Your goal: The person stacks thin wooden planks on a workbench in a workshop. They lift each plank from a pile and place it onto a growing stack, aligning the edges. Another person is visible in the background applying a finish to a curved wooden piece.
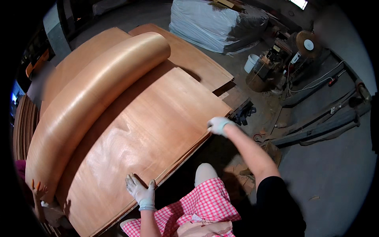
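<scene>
A broad, thin wood veneer sheet (158, 118) lies on a stack in front of me, its near edge running slantwise past my body. My left hand (141, 192), in a pale glove with dirty fingertips, rests with spread fingers on the sheet beside that edge. Farther right, my gloved right hand (218, 126) is closed at the sheet's near right corner. What its fingers grip is hidden, though a thin strip of wood runs along the edge between my hands. Beyond the flat part, a large curled veneer (102, 83) arches over the stack from lower left to upper middle.
Another person's hand (38, 191) is at the curl's lower left end. More veneer sheets (197, 59) lie behind. A plastic-wrapped stack (213, 25), a white bucket (251, 63), a machine (276, 59) and a metal frame (316, 128) stand to the right. Stacked sheets (24, 128) stand far left.
</scene>
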A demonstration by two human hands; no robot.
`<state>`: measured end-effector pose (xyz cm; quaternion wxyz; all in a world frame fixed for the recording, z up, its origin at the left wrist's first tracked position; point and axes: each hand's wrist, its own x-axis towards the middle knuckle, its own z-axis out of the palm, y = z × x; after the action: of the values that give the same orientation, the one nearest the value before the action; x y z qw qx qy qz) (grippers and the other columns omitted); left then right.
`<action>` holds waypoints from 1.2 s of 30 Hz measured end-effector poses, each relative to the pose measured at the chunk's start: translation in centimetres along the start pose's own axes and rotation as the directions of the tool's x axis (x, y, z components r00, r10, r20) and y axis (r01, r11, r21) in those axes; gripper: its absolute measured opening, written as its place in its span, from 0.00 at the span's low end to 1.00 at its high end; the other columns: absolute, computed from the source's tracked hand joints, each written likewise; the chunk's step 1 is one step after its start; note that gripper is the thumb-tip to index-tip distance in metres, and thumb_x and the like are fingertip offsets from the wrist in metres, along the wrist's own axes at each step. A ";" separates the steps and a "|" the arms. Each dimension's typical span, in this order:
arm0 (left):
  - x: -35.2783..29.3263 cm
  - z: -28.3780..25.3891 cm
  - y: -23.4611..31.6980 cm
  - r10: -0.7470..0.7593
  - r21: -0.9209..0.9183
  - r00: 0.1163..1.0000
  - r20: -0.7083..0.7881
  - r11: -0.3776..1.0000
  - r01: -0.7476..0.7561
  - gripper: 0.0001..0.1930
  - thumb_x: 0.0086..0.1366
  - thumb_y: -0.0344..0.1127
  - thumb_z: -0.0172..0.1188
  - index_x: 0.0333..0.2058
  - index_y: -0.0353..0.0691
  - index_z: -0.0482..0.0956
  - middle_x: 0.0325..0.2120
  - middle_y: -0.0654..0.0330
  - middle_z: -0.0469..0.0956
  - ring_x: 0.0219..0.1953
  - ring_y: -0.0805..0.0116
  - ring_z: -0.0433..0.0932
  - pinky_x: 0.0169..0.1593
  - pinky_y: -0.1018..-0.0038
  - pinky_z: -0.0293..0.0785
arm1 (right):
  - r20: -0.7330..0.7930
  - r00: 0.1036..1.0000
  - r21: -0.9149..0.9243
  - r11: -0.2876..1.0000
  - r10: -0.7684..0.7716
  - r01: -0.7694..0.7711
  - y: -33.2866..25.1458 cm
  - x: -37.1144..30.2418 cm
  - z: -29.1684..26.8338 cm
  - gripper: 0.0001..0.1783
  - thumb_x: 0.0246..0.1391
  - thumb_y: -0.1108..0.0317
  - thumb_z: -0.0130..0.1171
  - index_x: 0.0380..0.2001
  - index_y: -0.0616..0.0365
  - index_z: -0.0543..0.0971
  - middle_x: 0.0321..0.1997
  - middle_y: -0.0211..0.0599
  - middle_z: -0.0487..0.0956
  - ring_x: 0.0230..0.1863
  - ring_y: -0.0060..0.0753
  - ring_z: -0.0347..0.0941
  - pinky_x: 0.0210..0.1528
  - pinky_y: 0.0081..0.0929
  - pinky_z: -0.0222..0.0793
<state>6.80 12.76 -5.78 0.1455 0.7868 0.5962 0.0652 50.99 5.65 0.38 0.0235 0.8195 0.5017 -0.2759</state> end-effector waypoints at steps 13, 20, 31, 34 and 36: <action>-0.7 -0.3 0.0 -0.004 0.018 1.000 0.003 1.000 0.004 0.52 0.50 0.55 0.67 0.67 0.34 0.52 0.68 0.42 0.50 0.71 0.47 0.45 0.71 0.55 0.38 | -0.201 0.727 0.373 0.738 0.656 -0.563 14.2 5.2 0.0 0.20 0.56 0.60 0.56 0.45 0.65 0.79 0.51 0.57 0.76 0.54 0.59 0.72 0.56 0.43 0.67; -1.4 -0.5 0.3 0.134 -0.129 0.954 -0.267 0.976 -0.173 0.32 0.50 0.47 0.69 0.51 0.38 0.73 0.53 0.44 0.70 0.57 0.45 0.66 0.61 0.52 0.59 | -0.738 0.650 0.365 0.917 0.181 0.159 2.2 -2.8 5.1 0.14 0.58 0.65 0.56 0.39 0.67 0.76 0.39 0.54 0.78 0.43 0.54 0.74 0.48 0.41 0.69; -11.5 -7.5 1.7 0.157 -0.868 0.930 -0.332 0.335 -0.366 0.09 0.52 0.31 0.66 0.33 0.36 0.79 0.30 0.56 0.76 0.34 0.62 0.76 0.39 0.70 0.74 | -0.264 0.815 0.800 0.355 -0.517 0.484 -26.3 -20.5 11.9 0.12 0.60 0.67 0.57 0.41 0.64 0.74 0.64 0.56 0.66 0.60 0.40 0.67 0.61 0.35 0.62; -12.9 -6.5 -1.4 -0.043 -0.981 0.984 -0.175 0.093 -0.171 0.03 0.56 0.25 0.64 0.30 0.35 0.79 0.30 0.62 0.75 0.34 0.74 0.74 0.39 0.77 0.72 | -0.267 0.770 0.830 0.268 -0.580 0.489 -30.2 -21.2 12.4 0.17 0.60 0.66 0.58 0.49 0.65 0.73 0.65 0.54 0.66 0.60 0.41 0.67 0.62 0.35 0.62; -12.6 -8.3 -4.9 -0.223 -0.994 0.969 -0.108 0.058 -0.098 0.02 0.59 0.24 0.63 0.30 0.36 0.79 0.28 0.64 0.76 0.34 0.76 0.74 0.40 0.78 0.71 | -0.289 0.791 0.797 0.322 -0.540 0.511 -31.1 -19.9 12.5 0.27 0.59 0.68 0.59 0.59 0.65 0.67 0.61 0.48 0.70 0.59 0.36 0.69 0.59 0.31 0.66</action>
<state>-3.56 3.12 1.53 0.5763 0.4315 0.4348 0.5410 12.77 1.02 6.66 -0.4596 0.5111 0.5387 -0.4872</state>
